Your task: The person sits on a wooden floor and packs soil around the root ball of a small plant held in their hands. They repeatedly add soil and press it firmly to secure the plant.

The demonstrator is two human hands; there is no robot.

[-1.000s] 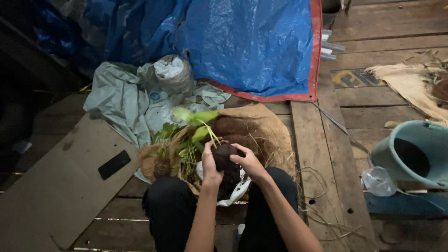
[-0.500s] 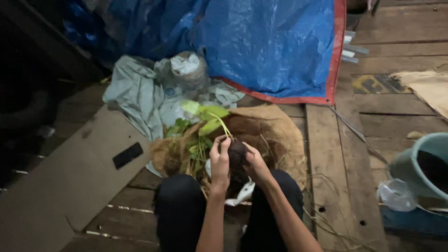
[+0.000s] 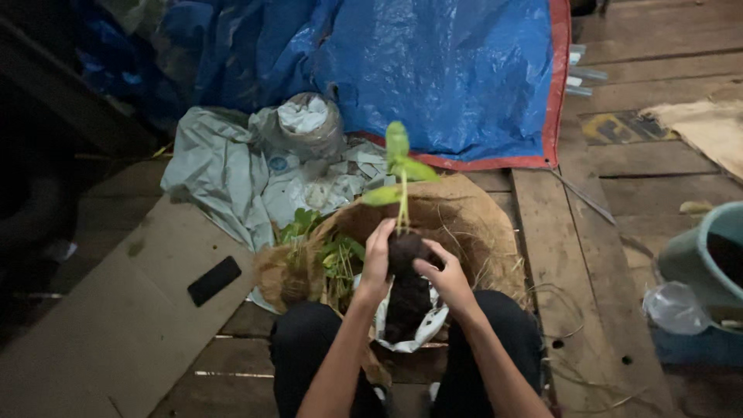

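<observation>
Both of my hands cup a dark ball of soil (image 3: 405,252) from which a green seedling (image 3: 400,166) stands upright. My left hand (image 3: 377,255) presses the ball's left side and my right hand (image 3: 445,275) wraps its right side. Below the ball lies a white bag of dark soil (image 3: 410,313) between my knees. Behind it spreads a brown coconut-fibre sheet (image 3: 464,217). More small green seedlings (image 3: 321,255) lie to the left on the fibre.
A blue tarp with a red hem (image 3: 433,77) hangs at the back. Grey plastic sacks (image 3: 232,170) lie left of it, a cardboard sheet (image 3: 101,325) with a black phone (image 3: 214,280) at lower left. A teal bucket (image 3: 708,255) and clear plastic bag (image 3: 675,307) sit right on wooden planks.
The seedling, lying low and bent before, now stands upright in the soil ball. My hands have shifted slightly around the ball, and the view has moved in closer.
</observation>
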